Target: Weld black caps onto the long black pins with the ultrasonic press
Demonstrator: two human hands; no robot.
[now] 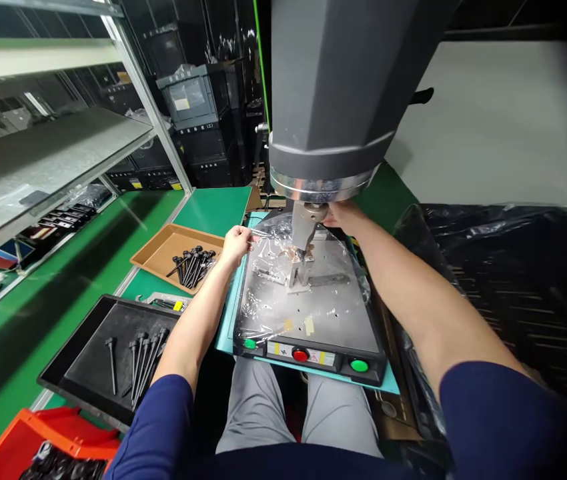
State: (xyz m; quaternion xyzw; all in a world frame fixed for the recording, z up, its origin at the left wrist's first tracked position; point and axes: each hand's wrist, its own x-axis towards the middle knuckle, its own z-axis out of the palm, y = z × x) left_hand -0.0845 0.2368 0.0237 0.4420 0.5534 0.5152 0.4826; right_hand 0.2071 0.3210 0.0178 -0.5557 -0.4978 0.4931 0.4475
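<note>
My left hand (237, 245) pinches the edge of a clear plastic sheet (268, 257) at the left rear of the machine's metal base plate (333, 313). The crinkled film spreads over part of the plate and around the small metal fixture (299, 272) in the middle. Behind the machine's head, my right hand (339, 216) reaches in at the right rear. Its fingers are mostly hidden, so their grip does not show. A metal tool tip (303, 230) points down from the grey machine head (331, 100) onto the fixture.
Along the base's front edge are green buttons (359, 366) and a red button (300, 355). To the left lie a brown tray (156, 248) and a black tray (83, 353), both with black screw-like parts. A red bin (13, 440) stands front left, a metal shelf (53, 147) above.
</note>
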